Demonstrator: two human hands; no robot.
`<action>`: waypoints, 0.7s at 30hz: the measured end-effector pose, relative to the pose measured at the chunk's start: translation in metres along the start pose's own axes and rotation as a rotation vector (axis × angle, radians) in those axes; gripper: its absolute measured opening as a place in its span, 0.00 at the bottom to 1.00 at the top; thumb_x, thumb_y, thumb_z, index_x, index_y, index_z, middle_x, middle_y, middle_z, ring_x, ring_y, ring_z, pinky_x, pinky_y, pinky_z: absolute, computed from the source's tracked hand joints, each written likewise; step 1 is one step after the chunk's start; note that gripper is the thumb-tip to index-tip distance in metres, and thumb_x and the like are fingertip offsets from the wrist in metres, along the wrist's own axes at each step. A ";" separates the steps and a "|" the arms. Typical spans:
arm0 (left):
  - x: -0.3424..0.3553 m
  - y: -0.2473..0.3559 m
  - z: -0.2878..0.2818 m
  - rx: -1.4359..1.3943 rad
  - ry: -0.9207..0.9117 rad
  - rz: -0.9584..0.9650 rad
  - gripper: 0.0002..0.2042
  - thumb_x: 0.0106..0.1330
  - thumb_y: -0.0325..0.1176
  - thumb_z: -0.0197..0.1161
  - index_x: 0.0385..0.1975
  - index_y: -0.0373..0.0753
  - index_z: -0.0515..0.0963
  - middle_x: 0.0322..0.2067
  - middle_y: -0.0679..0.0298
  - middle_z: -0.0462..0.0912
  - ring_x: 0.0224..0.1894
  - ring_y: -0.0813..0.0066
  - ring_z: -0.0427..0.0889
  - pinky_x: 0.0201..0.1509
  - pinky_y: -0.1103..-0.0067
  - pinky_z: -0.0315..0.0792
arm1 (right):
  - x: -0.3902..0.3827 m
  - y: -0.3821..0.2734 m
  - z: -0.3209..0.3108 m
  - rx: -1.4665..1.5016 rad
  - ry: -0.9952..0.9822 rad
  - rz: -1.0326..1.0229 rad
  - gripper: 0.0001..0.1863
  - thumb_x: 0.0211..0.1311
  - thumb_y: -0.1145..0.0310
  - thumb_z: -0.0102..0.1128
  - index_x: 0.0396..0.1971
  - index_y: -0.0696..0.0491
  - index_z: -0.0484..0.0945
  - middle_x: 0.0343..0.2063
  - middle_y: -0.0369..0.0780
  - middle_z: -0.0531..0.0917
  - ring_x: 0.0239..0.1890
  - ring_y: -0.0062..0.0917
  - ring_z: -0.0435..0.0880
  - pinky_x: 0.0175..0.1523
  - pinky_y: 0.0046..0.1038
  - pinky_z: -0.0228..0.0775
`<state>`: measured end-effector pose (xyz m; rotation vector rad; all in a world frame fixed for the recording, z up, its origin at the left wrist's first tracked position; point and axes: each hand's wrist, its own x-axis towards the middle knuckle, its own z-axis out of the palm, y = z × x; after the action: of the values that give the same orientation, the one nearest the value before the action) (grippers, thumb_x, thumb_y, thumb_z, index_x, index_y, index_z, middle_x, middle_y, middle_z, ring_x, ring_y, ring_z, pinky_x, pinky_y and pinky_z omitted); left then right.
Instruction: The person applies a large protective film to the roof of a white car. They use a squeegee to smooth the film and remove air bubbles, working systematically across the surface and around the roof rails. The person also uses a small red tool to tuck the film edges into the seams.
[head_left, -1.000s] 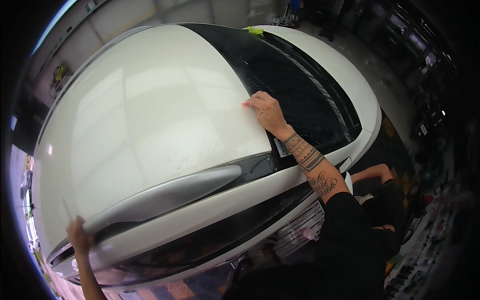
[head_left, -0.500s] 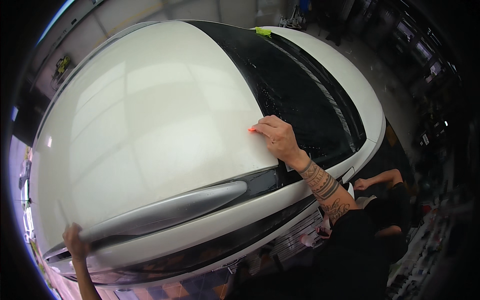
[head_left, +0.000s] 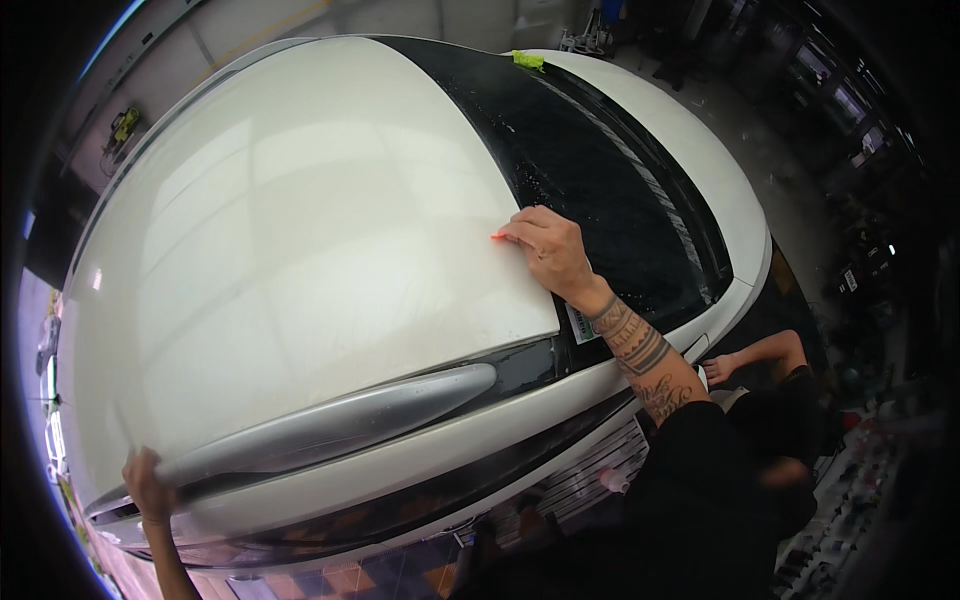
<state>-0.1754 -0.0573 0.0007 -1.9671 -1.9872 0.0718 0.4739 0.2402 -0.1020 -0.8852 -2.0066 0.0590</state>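
A white car (head_left: 660,150) fills the view, its dark glass (head_left: 600,180) partly covered by a large white film sheet (head_left: 300,260). My right hand (head_left: 550,255) rests on the sheet's right edge where it meets the glass, fingers pinched on a small orange tool (head_left: 497,237) whose tip pokes out to the left. My left hand (head_left: 145,482) is at the lower left, closed on the sheet's near corner by the silver trim bar (head_left: 330,430). A strip of green tape (head_left: 528,60) sits at the far end of the glass.
Another person's bare arm and hand (head_left: 745,358) reach in beside the car at the right, just past my right forearm. Shelves and clutter (head_left: 860,470) line the dark right side. A grey workshop floor (head_left: 760,130) lies beyond the car.
My right hand has slid along the film's edge toward me, down the line between film and glass. The orange tool tip now shows. My left hand stays at the lower-left corner.
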 end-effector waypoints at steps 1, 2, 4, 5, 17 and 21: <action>-0.002 0.003 0.000 -0.007 0.019 -0.003 0.16 0.39 0.33 0.60 0.31 0.36 0.73 0.28 0.57 0.76 0.36 0.55 0.75 0.52 0.65 0.64 | -0.019 -0.010 -0.007 -0.032 -0.004 -0.005 0.08 0.48 0.80 0.58 0.27 0.52 0.83 0.26 0.36 0.81 0.31 0.28 0.82 0.34 0.27 0.76; -0.001 0.008 -0.004 -0.009 0.039 -0.002 0.16 0.39 0.33 0.60 0.31 0.36 0.73 0.28 0.57 0.76 0.36 0.55 0.75 0.53 0.64 0.64 | -0.014 -0.008 -0.008 -0.048 -0.002 -0.017 0.08 0.48 0.80 0.58 0.26 0.52 0.83 0.26 0.36 0.81 0.31 0.27 0.82 0.33 0.27 0.75; 0.006 0.018 -0.012 -0.010 0.001 -0.031 0.15 0.39 0.34 0.61 0.29 0.37 0.72 0.27 0.57 0.75 0.35 0.55 0.75 0.51 0.65 0.65 | -0.007 -0.002 -0.007 -0.066 -0.008 -0.022 0.08 0.47 0.80 0.58 0.26 0.52 0.83 0.26 0.36 0.81 0.30 0.27 0.81 0.33 0.26 0.75; 0.005 0.016 -0.009 -0.020 0.023 -0.025 0.14 0.39 0.34 0.61 0.28 0.37 0.71 0.27 0.57 0.74 0.35 0.54 0.74 0.50 0.65 0.65 | 0.013 0.017 0.006 -0.092 0.008 -0.019 0.07 0.49 0.79 0.58 0.26 0.51 0.83 0.25 0.35 0.81 0.29 0.28 0.81 0.32 0.27 0.74; 0.005 0.021 -0.012 -0.017 -0.035 -0.052 0.13 0.39 0.27 0.57 0.29 0.38 0.70 0.27 0.56 0.74 0.37 0.51 0.74 0.50 0.63 0.65 | -0.014 -0.012 -0.005 -0.035 -0.015 -0.015 0.05 0.49 0.80 0.62 0.24 0.54 0.82 0.24 0.37 0.81 0.28 0.30 0.80 0.35 0.29 0.71; 0.008 0.023 -0.013 -0.057 0.034 -0.030 0.13 0.40 0.29 0.56 0.30 0.38 0.71 0.28 0.56 0.74 0.37 0.52 0.74 0.50 0.63 0.65 | 0.001 -0.001 -0.004 -0.080 -0.002 -0.023 0.06 0.47 0.81 0.61 0.24 0.54 0.82 0.24 0.37 0.81 0.28 0.29 0.80 0.34 0.28 0.71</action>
<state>-0.1491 -0.0511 0.0086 -1.9591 -2.0177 -0.0257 0.4760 0.2385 -0.0987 -0.9121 -2.0327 -0.0336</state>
